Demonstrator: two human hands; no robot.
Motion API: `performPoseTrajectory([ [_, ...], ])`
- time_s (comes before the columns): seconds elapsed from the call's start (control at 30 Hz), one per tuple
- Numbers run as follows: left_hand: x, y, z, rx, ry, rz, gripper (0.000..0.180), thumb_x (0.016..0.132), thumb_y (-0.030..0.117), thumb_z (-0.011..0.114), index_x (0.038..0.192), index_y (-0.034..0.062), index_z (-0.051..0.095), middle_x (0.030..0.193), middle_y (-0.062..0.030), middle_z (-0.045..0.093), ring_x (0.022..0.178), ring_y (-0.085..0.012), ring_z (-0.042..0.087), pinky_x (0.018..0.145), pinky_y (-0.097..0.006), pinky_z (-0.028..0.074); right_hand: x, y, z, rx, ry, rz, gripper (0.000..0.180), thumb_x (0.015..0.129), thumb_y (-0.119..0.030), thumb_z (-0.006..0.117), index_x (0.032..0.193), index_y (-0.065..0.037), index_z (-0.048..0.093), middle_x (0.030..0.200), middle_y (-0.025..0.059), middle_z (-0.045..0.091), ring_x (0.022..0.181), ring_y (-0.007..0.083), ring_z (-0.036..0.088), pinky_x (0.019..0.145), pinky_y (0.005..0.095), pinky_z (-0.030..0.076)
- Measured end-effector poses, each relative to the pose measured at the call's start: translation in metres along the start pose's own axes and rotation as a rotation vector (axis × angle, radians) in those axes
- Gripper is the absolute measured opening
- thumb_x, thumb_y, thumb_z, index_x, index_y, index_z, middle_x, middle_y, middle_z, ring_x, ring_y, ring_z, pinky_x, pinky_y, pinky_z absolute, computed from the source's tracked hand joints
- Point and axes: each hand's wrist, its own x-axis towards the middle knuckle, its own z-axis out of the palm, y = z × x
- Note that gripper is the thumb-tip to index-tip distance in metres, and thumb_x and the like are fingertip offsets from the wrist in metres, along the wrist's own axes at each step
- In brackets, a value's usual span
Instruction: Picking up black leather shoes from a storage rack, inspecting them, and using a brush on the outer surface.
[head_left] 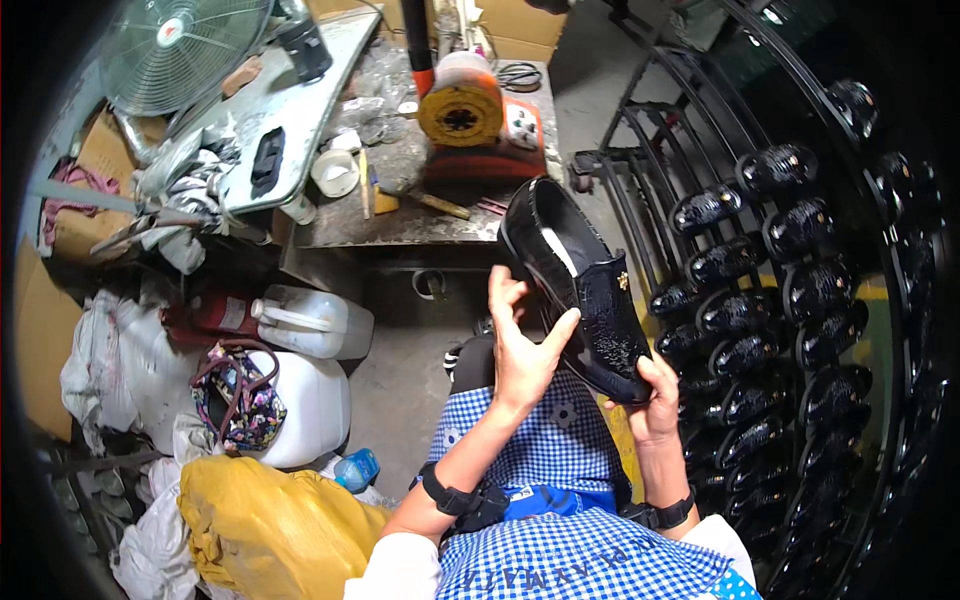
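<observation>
A glossy black slip-on shoe [604, 318] with a small gold ornament is held up in front of me, its heel pointing away and its toe toward me. Its upper looks crinkled near the toe, and a pale strip shows inside the opening. My right hand [656, 398] grips the toe end, thumb on top and the other fingers mostly hidden beneath. Beside the shoe's left side is my left hand [524, 358], fingers and thumb spread apart. The left thumb overlaps the shoe's edge in view; whether it touches, I cannot tell.
Racks of black shoes [745, 355] fill the right side. Ahead, a worktable [400, 225] carries an orange machine [462, 115], a white cup [336, 174] and tools. At left are a fan [175, 50], white jugs [318, 322] and a yellow sack [275, 520].
</observation>
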Motion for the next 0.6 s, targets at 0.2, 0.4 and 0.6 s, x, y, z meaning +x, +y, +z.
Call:
performPoseTrajectory([
  [0.2,0.005,0.022,-0.075,0.793,-0.023,0.429,0.106,0.060,0.036,0.081,0.143,0.0087,0.020,0.146,-0.0255,0.011,0.136,-0.0440,0.003,0.109,-0.056,0.011,0.060,-0.027,0.028,-0.387,-0.239,0.023,0.059,0.069,-0.021,0.061,0.117,0.010,0.050,0.087,0.0138,0.065,0.057,0.0160,0.063,0.043,0.0259,0.053],
  [0.4,0.025,0.047,-0.164,0.842,-0.455,0.113,0.034,0.074,0.032,0.071,0.083,0.0002,0.062,0.071,-0.0124,0.062,0.066,-0.0297,0.061,0.061,-0.038,0.048,0.125,-0.003,0.080,-0.680,-0.690,0.169,0.056,0.069,-0.019,0.066,0.117,0.007,0.055,0.098,0.0116,0.065,0.085,0.0160,0.062,0.077,0.0268,0.050],
  [0.6,-0.002,0.005,-0.201,-0.202,-0.191,-0.369,0.029,0.089,0.015,0.058,0.113,-0.0020,0.057,0.104,-0.0054,0.064,0.091,-0.0110,0.058,0.083,-0.028,0.048,0.228,0.082,0.125,-0.990,-0.544,0.054,0.058,0.084,-0.045,0.058,0.122,-0.002,0.053,0.089,0.0121,0.064,0.075,0.0203,0.064,0.061,0.0330,0.052],
])
